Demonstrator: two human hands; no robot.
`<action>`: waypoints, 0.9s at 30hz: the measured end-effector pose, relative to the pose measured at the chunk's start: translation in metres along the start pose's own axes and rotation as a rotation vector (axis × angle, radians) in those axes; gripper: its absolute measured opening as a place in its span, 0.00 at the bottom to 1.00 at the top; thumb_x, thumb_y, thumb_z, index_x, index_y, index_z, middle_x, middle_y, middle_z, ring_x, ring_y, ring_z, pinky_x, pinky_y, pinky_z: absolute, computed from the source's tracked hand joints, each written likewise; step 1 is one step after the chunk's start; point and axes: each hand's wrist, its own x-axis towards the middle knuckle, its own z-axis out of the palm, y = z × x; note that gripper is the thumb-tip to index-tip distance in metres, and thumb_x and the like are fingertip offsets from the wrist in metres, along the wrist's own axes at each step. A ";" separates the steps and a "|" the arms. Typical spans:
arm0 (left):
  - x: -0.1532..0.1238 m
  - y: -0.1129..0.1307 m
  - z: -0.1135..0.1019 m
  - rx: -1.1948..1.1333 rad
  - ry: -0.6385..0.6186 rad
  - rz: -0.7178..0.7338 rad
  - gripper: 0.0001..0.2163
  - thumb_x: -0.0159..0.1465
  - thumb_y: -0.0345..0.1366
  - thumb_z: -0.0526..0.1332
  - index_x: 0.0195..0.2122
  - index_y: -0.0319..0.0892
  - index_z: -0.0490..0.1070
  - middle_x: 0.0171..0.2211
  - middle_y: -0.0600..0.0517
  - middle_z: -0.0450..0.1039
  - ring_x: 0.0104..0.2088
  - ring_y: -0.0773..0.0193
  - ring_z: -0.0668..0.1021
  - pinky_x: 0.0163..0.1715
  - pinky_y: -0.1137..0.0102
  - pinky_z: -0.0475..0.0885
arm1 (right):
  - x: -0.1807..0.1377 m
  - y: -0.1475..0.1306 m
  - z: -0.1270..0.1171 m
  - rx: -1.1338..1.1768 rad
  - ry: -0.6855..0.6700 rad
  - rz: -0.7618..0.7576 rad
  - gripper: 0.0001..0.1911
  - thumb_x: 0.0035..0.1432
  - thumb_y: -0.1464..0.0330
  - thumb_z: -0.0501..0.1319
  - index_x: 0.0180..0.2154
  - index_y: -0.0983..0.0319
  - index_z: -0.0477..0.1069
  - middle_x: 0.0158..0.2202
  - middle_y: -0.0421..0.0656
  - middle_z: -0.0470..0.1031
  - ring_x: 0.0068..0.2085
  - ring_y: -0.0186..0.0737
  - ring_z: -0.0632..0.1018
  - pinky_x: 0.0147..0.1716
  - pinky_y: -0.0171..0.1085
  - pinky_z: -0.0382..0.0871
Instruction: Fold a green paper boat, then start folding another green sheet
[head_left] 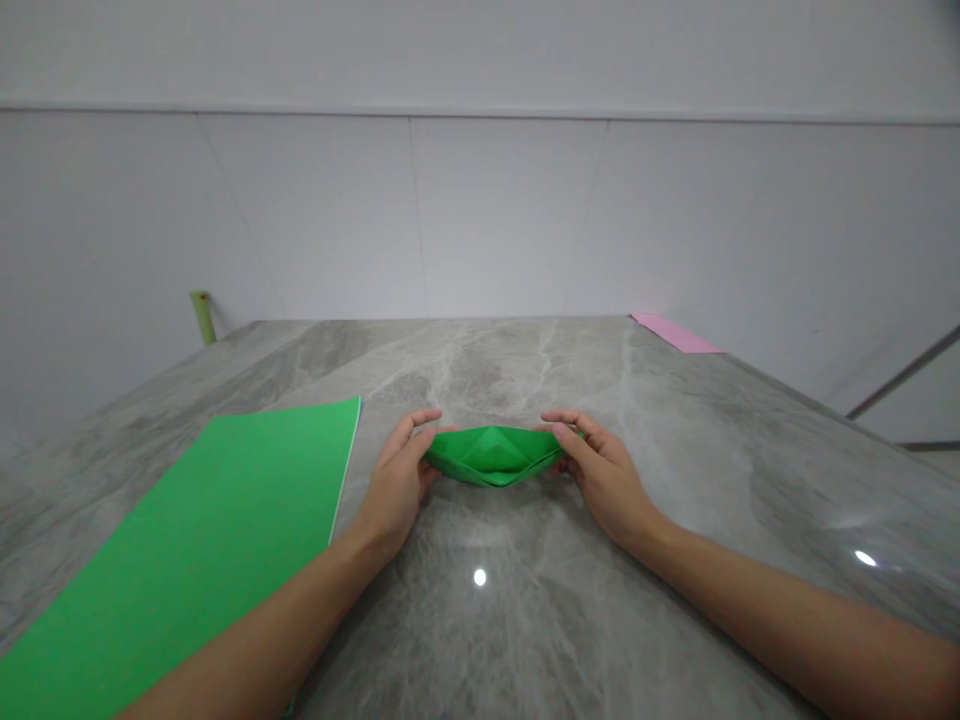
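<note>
A small folded green paper boat (491, 455) is held just above the grey marble table (525, 370), in the middle of the view. My left hand (397, 480) pinches its left tip between thumb and fingers. My right hand (600, 470) pinches its right tip the same way. The boat's open top faces up, with a folded peak showing inside.
A stack of green paper sheets (195, 540) lies flat on the table to the left of my left arm. A pink sheet (675, 333) lies at the far right edge. A green post (202, 317) stands at the far left corner. White wall panels stand behind the table.
</note>
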 end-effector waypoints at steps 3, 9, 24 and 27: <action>0.000 -0.001 0.000 0.019 -0.002 -0.002 0.16 0.58 0.40 0.62 0.46 0.40 0.68 0.31 0.52 0.76 0.33 0.61 0.77 0.36 0.68 0.71 | 0.001 0.000 0.000 -0.044 0.003 0.008 0.16 0.55 0.56 0.63 0.38 0.62 0.75 0.29 0.40 0.72 0.28 0.34 0.70 0.27 0.34 0.64; 0.001 -0.003 -0.001 0.092 0.019 0.008 0.16 0.57 0.39 0.61 0.46 0.41 0.68 0.29 0.54 0.74 0.31 0.63 0.77 0.35 0.68 0.71 | 0.003 -0.002 0.002 -0.083 0.001 0.051 0.13 0.53 0.61 0.61 0.37 0.63 0.72 0.26 0.38 0.70 0.25 0.34 0.69 0.26 0.35 0.63; -0.002 -0.002 -0.002 0.506 -0.095 0.241 0.12 0.65 0.45 0.57 0.45 0.46 0.74 0.42 0.48 0.73 0.43 0.57 0.76 0.41 0.64 0.71 | -0.016 -0.017 -0.001 -0.866 -0.011 -0.783 0.09 0.61 0.66 0.62 0.42 0.54 0.78 0.53 0.47 0.72 0.54 0.50 0.69 0.54 0.53 0.59; -0.003 -0.005 -0.003 0.620 -0.184 0.339 0.08 0.57 0.40 0.67 0.37 0.47 0.80 0.48 0.46 0.69 0.55 0.51 0.69 0.47 0.63 0.70 | -0.022 -0.020 0.002 -0.939 -0.153 -0.837 0.07 0.59 0.68 0.65 0.40 0.53 0.79 0.46 0.44 0.76 0.48 0.47 0.73 0.55 0.56 0.55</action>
